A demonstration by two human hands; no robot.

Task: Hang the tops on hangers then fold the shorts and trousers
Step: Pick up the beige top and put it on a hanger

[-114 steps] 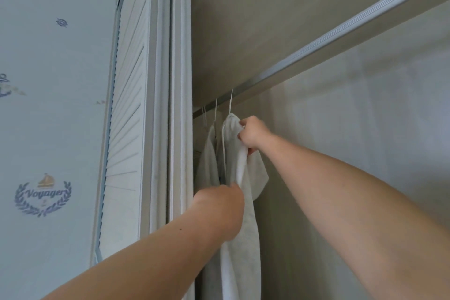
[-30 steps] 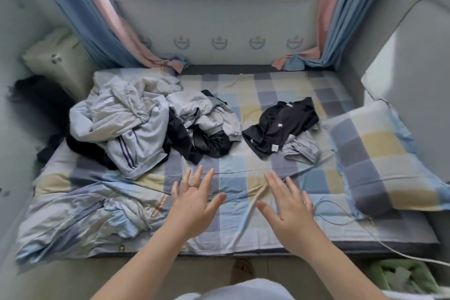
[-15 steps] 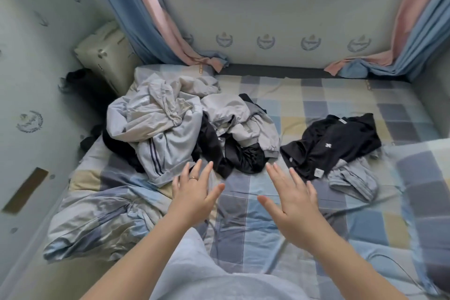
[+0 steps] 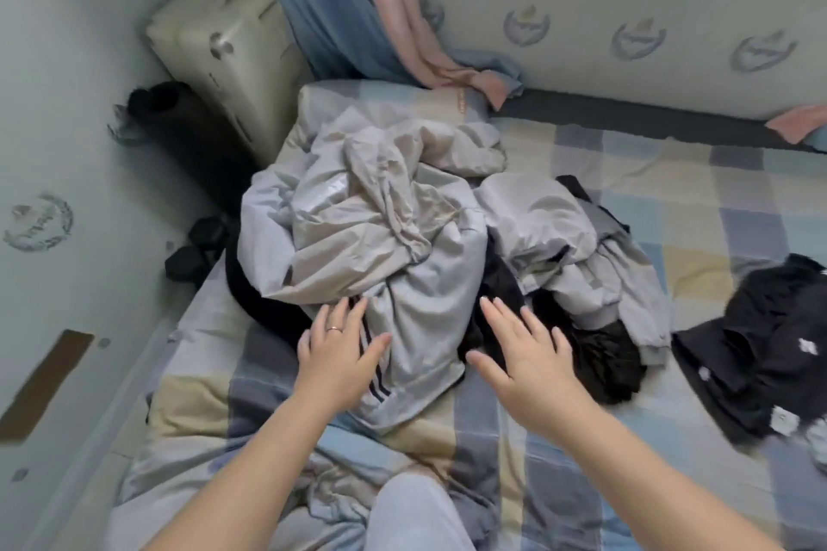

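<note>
A heap of crumpled clothes lies on the checked bed (image 4: 698, 192). On top is a pale grey garment with dark side stripes (image 4: 420, 309), with beige-grey fabric (image 4: 371, 210) bunched above it. Black clothing (image 4: 599, 353) sits under and right of the heap, beside another grey piece (image 4: 550, 233). My left hand (image 4: 338, 349), fingers spread, reaches the striped garment's left edge. My right hand (image 4: 523, 353) hovers flat and empty by its right edge, over the black cloth. A separate black garment (image 4: 769, 353) lies at the right.
A crumpled checked quilt (image 4: 268, 461) covers the near bed. A cream padded cushion (image 4: 228, 40) and dark items (image 4: 197, 246) fill the left corner by the wall. Blue and pink curtains (image 4: 358, 13) hang down onto the bed's far edge.
Since the wardrobe, where both hands held a hung white top, I have turned to the bed. Over the last second both open hands moved forward to the clothes heap.
</note>
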